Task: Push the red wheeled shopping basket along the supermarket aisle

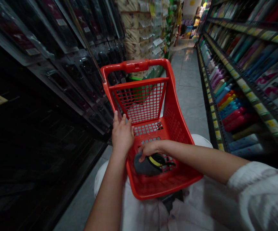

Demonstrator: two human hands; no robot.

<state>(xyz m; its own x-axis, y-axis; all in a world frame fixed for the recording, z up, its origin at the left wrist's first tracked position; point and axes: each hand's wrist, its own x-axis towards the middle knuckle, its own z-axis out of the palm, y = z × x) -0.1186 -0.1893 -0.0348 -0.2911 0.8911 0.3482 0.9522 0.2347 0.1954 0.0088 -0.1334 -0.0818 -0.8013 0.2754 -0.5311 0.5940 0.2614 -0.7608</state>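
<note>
A red plastic shopping basket (pixel 184 128) with grid walls and a long handle stands in front of my knees. My left hand (pixel 122 134) lies on its left rim, the fingers stretched forward and apart. Reaching down inside the basket, my right hand (pixel 149 149) has its fingers closed on a dark grey item with yellow trim (pixel 145 165). This item looks soft and rounded, with black straps or edging on its right side. It rests low in the basket near the close end; its exact kind is unclear.
Shelves of colourful bottles (pixel 230 106) with price tags line the right side. Packaged goods hang on a dark rack (pixel 81 73) close at left. Stacked beige packs (pixel 137 35) stand beyond the basket. A grey tiled aisle floor (pixel 189 77) runs ahead.
</note>
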